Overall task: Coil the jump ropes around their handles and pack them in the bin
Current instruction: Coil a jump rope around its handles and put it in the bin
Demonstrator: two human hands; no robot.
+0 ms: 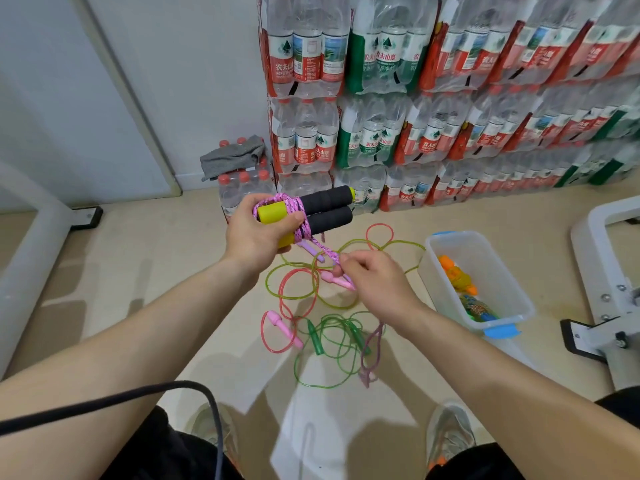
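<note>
— What is the left grip [258,233] holding?
— Two black handles [329,206] side by side, with pink rope [294,206] wound round them.
— And the right grip [377,282]?
— It pinches the loose end of that rope, just below.
— And the rest?
— Other ropes [313,332] lie tangled on the floor. The bin [450,289] beside them holds bright bundles.

Pink braided rope [296,206] part-coiled round black foam handles [329,201]; loose translucent ropes [314,336] tangled on floor [166,271], clear plastic bin [445,284] at 3 o'clock.
</note>
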